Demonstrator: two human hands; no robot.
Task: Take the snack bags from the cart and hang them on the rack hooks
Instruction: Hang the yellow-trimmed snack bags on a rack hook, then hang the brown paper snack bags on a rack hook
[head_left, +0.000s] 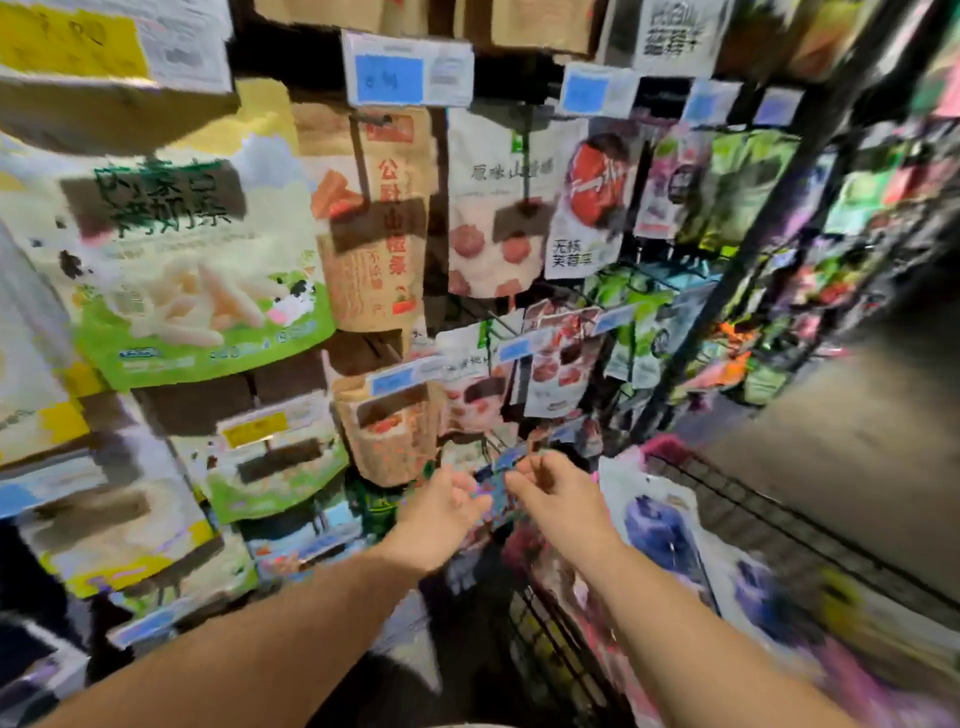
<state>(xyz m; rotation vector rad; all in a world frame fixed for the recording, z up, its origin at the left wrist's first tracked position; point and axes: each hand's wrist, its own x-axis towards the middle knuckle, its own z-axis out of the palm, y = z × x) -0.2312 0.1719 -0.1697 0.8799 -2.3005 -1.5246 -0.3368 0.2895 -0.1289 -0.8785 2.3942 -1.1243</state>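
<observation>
Reaching low, left hand (445, 500) and right hand (546, 483) seemingly pinch a blue snack bag (497, 486) — hook lost in blur, a missed hole could drop it.

Red characters 山楂条 run down the brown kraft paper pouch (384, 223), grey 原味山楂 stands on the white pouch with red discs (493, 208) beside it, and 无核 on the white-and-red pouch (587, 208); other print is blurred.
</observation>
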